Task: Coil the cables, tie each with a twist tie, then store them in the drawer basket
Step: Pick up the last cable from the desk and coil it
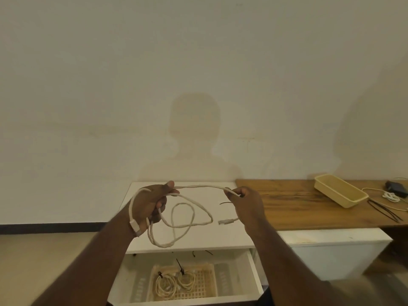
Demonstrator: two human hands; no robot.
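Note:
A white cable (pixel 194 217) hangs in loose loops between my hands above the white cabinet top (pixel 231 237). My left hand (pixel 152 202) grips the loops, with one connector end lying over my wrist. My right hand (pixel 247 199) pinches a stretch of the same cable; the other connector dangles just left of that hand. A black twist tie (pixel 225 203) lies on the cabinet top beside my right hand. Below, the open drawer (pixel 254 274) holds a beige lattice basket (pixel 207 281) with two coiled, tied white cables (pixel 174 283).
A wooden tabletop (pixel 298 206) extends to the right, carrying a yellow plastic tray (pixel 340 193), black ties (pixel 384 209), another white cable (pixel 390 195) and a dark device (pixel 397 187). More black ties (pixel 207 252) lie at the drawer's back. A bare wall stands behind.

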